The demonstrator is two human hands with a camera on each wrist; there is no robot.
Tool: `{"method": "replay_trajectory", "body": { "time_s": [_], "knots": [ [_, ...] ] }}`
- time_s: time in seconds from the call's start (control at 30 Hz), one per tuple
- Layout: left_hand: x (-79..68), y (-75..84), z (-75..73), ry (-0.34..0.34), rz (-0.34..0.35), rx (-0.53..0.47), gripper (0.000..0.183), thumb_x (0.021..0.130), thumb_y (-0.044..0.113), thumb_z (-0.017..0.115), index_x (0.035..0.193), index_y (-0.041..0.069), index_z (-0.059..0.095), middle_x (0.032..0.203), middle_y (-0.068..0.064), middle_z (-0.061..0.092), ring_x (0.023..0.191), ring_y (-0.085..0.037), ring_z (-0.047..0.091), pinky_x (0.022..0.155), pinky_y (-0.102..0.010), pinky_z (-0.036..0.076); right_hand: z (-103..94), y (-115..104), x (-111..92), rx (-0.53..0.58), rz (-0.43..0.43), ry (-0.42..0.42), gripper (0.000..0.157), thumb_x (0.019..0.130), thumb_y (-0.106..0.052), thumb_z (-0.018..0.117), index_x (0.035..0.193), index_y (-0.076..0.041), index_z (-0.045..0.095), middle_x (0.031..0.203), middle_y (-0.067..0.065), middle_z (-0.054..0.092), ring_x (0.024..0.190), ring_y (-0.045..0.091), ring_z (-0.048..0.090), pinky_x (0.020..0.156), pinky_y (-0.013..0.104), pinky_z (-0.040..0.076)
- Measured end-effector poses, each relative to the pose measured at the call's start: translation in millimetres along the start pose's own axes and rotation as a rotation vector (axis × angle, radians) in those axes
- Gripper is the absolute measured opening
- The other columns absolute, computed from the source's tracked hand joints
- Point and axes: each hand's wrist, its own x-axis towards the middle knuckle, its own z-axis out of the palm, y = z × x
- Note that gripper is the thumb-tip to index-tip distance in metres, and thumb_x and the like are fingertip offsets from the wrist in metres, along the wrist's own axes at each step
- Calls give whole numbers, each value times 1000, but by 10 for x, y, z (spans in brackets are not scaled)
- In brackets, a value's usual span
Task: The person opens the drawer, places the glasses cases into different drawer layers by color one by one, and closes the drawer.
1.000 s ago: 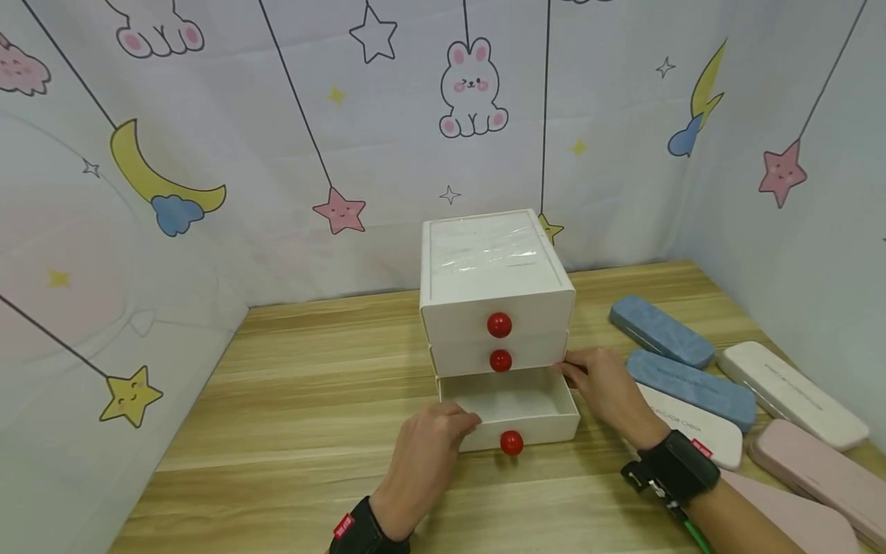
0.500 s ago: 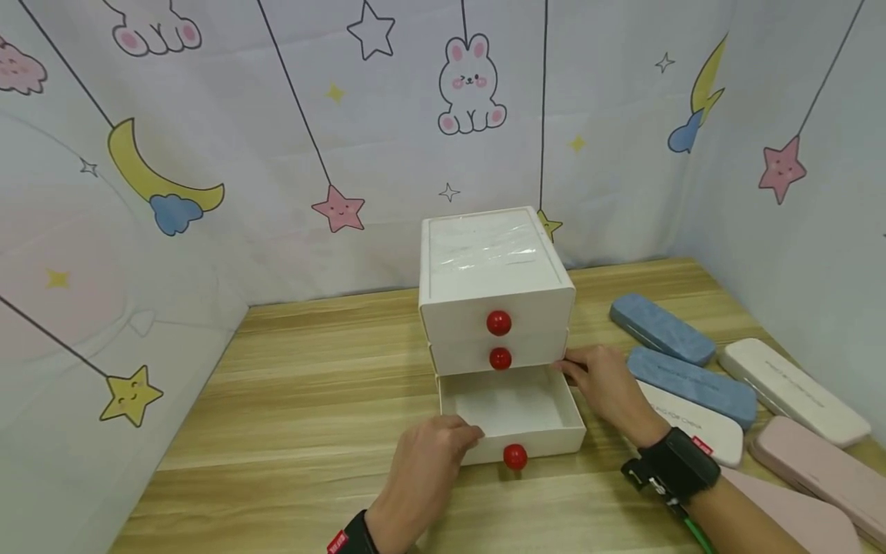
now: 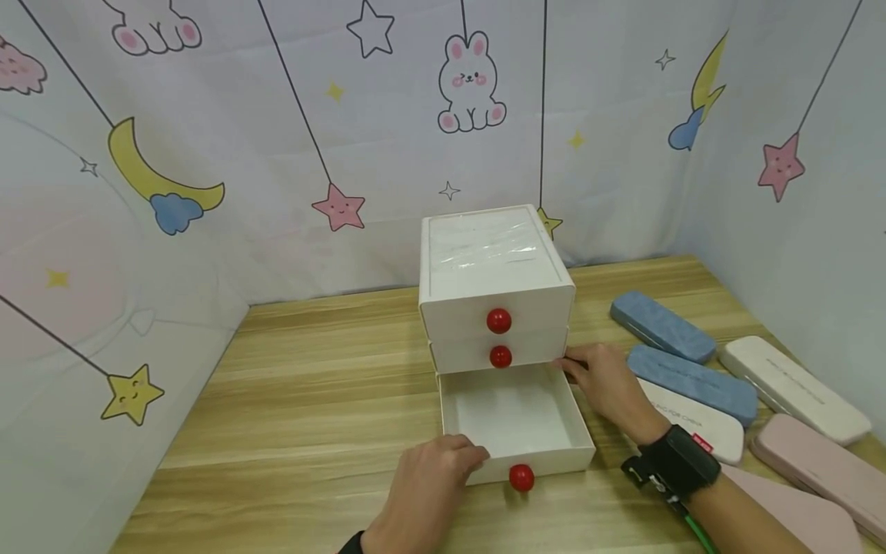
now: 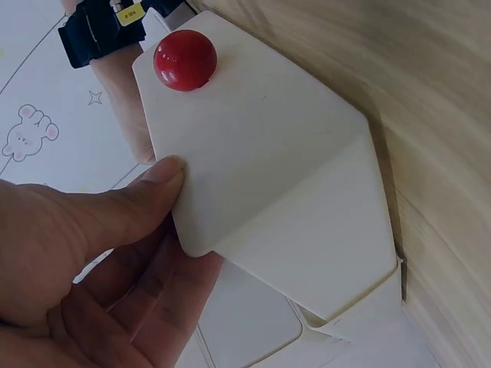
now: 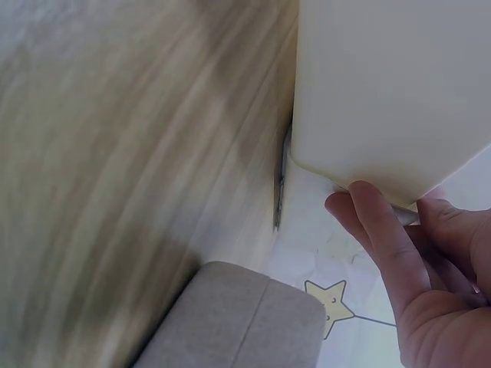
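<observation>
A white desktop drawer cabinet (image 3: 494,254) with red ball knobs stands on the wooden table. Its bottom drawer (image 3: 564,460) is pulled well out and its inside looks bare, while the two upper drawers are closed. My left hand (image 3: 429,485) pinches the drawer's front panel by its top edge, left of the red knob (image 3: 521,478). In the left wrist view, the thumb (image 4: 157,188) lies on the panel's outer face. My right hand (image 3: 609,385) grips the cabinet's right front edge, just below the middle drawer; the right wrist view shows fingertips (image 5: 364,195) against the side wall.
To the right lie several long rounded cases: blue ones (image 3: 661,327), white ones (image 3: 796,391) and pink ones (image 3: 824,469). One white case lies close beside the right wrist. A printed fabric backdrop (image 3: 388,138) rises behind and at both sides of the table.
My left hand has drawn the bottom drawer farther out toward me, showing more of its inside. The right hand has kept its place at the cabinet's edge.
</observation>
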Motion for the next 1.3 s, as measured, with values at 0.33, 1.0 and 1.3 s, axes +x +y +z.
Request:
{"method": "replay_trajectory", "body": {
  "time_s": [0.33, 1.0, 1.3],
  "knots": [
    [-100, 33, -26, 11, 56, 21, 12, 80, 6, 82, 88, 15, 80, 79, 8, 75, 72, 0, 67, 61, -13, 52, -19, -5, -8, 25, 22, -22, 14, 95, -11, 69, 102, -5, 80, 82, 5, 77, 70, 9, 68, 58, 20, 50],
    [-198, 16, 18, 90, 111, 61, 14, 78, 11, 86, 88, 17, 78, 84, 8, 72, 79, -5, 64, 64, -13, 52, -35, -7, -7, 28, 58, -35, 14, 96, -13, 69, 103, -7, 79, 74, -1, 72, 65, 9, 60, 54, 20, 43],
    [-271, -94, 3, 117, 95, -15, 17, 77, 9, 87, 88, 16, 77, 88, 8, 68, 85, -7, 57, 72, -14, 53, -187, -60, -92, 43, 69, -81, 36, 98, -15, 68, 129, 3, 67, 106, 12, 78, 91, 20, 76, 70, 27, 57]
  ]
}}
